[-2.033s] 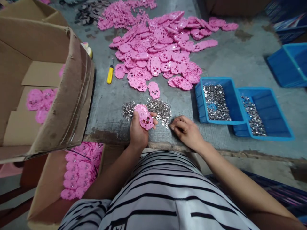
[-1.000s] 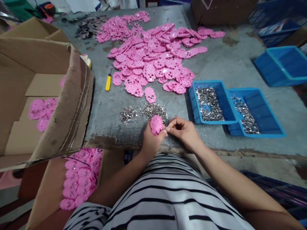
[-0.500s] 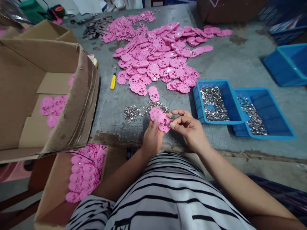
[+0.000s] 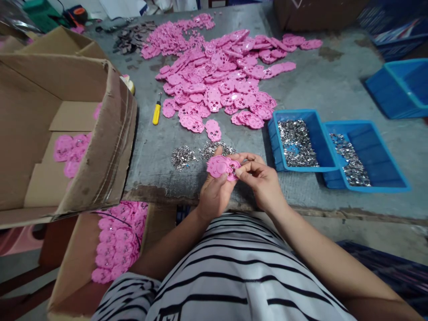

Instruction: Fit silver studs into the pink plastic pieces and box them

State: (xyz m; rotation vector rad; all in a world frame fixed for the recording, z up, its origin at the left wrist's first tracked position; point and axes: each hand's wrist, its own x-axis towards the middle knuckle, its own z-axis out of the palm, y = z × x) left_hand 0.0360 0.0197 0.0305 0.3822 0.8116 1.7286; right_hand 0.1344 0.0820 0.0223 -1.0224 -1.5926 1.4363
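A flat pink plastic piece (image 4: 219, 166) with holes at its right end lies across my left hand (image 4: 216, 194), whose thumb presses on its lower edge. From the other side, my right hand (image 4: 262, 180) pinches at the holed end, its thumb and forefinger against the plastic. Whether a small metal part sits between those fingertips is too small to make out. Just beyond the hands are two little heaps of shiny metal parts, a left heap (image 4: 183, 157) and a right heap (image 4: 217, 149). A single pink piece (image 4: 213, 129) rests behind them.
A large pile of pink pieces (image 4: 214, 80) covers the table's middle. Two blue bins, a nearer bin (image 4: 329, 162) and a farther-right bin (image 4: 391, 178), hold metal parts. A yellow screwdriver (image 4: 156, 113) lies left, beside a cardboard box (image 4: 123, 129). Another box (image 4: 72, 267) below holds pink pieces.
The pink piece has turned in my left hand and now lies more level. My right fingertips have moved from its edge onto the holed end.
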